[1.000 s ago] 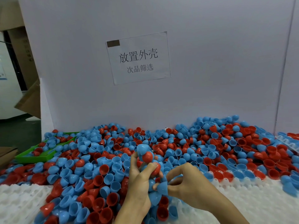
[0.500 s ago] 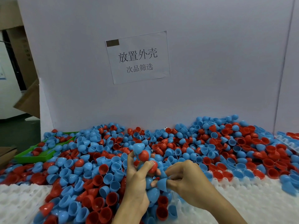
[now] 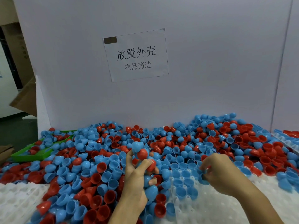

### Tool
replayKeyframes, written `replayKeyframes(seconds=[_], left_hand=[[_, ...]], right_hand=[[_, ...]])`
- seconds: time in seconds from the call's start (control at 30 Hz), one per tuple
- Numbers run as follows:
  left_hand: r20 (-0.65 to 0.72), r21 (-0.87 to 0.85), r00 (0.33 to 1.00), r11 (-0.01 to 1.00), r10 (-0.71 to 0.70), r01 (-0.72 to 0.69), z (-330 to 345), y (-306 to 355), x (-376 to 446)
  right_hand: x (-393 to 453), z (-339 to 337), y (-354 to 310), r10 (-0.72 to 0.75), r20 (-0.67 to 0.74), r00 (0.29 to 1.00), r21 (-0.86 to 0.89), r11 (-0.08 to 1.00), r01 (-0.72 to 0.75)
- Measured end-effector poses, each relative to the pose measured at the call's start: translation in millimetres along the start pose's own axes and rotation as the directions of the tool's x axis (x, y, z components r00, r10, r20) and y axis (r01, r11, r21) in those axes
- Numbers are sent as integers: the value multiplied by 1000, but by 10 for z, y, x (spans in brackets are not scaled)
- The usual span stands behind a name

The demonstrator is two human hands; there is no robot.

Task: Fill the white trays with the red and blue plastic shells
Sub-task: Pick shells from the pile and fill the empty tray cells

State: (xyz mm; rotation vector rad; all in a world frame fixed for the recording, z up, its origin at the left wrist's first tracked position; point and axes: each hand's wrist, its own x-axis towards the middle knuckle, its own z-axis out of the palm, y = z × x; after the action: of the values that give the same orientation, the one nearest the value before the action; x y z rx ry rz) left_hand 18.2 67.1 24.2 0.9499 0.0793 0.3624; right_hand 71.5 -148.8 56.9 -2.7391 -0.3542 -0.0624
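Note:
A big heap of red and blue plastic shells point(image 3: 218, 143) covers the table. My left hand point(image 3: 137, 178) is upright in the middle, shut on a handful of red and blue shells point(image 3: 142, 154) that stick out above its fingers. My right hand point(image 3: 220, 173) is to its right, low over a white tray point(image 3: 218, 206), with fingertips pinched on a blue shell point(image 3: 203, 177) at the tray's surface. Several blue shells point(image 3: 182, 183) sit in the tray's pockets beside it. Another white tray point(image 3: 17, 201) lies at the lower left.
A white board wall with a paper sign point(image 3: 135, 54) stands behind the heap. A green tray point(image 3: 32, 155) half buried in shells sits at the far left. Another white tray point(image 3: 288, 141) shows at the right edge.
My right hand moved away from my left hand, rightwards and down to the white tray, carrying a blue shell. My left hand stayed in place with its handful.

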Motion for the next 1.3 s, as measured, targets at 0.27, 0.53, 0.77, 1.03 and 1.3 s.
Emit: replayKeyframes(seconds=[0.27,0.53,0.77,1.03,1.3], left_hand=[[2,4,1000,1000,-11,11,9,8,-9],[10,10,1000,1000,-24,24,26,15,-27],[31,20,997,997,-75,74,54,16,-55],[101,344,995,939,-28,-9,67,-27,-74],[255,619,964,754,72,-221,66,-112,-112]], right_hand=[[17,115,9,12,146,989,-116,993,5],[4,130,-17,21,114,993,-121,993,-7],[-6,102,-10,-56,41,998,-69,996,58],[-102,153,-474,-255,-230,939,519,784,340],[-108,303,-625,-138,-383,913,604,710,361]])
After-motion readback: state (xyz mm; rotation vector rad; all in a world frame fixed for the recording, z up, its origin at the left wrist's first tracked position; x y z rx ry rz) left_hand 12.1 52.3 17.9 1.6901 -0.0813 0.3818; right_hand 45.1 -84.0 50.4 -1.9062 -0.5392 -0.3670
